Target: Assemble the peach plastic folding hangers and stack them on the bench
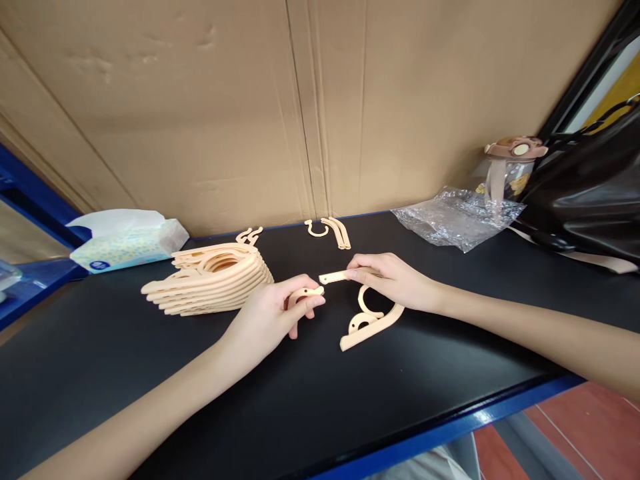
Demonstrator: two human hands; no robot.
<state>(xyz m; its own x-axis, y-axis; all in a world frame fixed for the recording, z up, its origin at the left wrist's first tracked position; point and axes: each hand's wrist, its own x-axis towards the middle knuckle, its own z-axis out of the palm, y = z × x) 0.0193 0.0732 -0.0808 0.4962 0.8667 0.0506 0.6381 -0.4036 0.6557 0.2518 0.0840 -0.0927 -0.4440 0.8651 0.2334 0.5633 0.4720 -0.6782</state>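
Between thumb and fingers, my left hand (pixel 283 307) pinches a small curved beige hanger hook (pixel 300 293), its holed end pointing right. My right hand (pixel 387 277) grips a beige hanger arm (pixel 334 277), whose holed tip points left and lies close to the hook's end. I cannot tell whether the two touch. Below my right hand a folded beige hanger (pixel 373 327) lies on the black table, partly hidden by the hand. Left of my left hand rises a stack of folded beige hangers (pixel 215 280).
Loose hooks (pixel 249 235), another hook (pixel 317 230) and curved arms (pixel 340 235) lie at the back. A tissue pack (pixel 130 240) is at left. Crumpled clear plastic (pixel 457 217), a drinking bottle (pixel 510 170) and a black bag (pixel 590 180) stand right. Cardboard (pixel 225 120) backs the table.
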